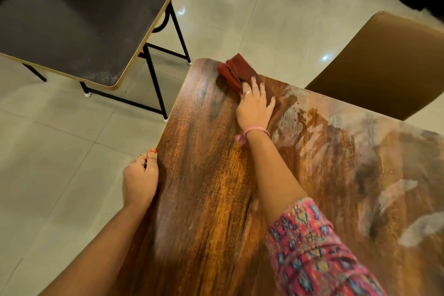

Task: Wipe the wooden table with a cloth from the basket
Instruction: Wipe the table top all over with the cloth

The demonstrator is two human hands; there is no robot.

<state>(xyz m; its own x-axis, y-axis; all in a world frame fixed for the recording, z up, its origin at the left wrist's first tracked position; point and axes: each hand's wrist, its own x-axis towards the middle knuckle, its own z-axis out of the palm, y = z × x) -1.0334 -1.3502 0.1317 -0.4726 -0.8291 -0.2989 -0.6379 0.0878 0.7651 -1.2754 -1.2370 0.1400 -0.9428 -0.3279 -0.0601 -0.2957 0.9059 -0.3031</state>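
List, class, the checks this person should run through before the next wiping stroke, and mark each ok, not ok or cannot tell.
1. Red cloth lies on the wooden table: ok.
2. Right hand presses flat on the cloth: ok.
3. Left hand steadies the table's left edge: ok.
4. Cloth stays fully on the top: not ok, one corner hangs past the far edge.
5. Whitish smears on the right side wiped: not ok.
6. Cloth damp enough: cannot tell.

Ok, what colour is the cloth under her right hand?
Dark red cloth, best seen in the head view.
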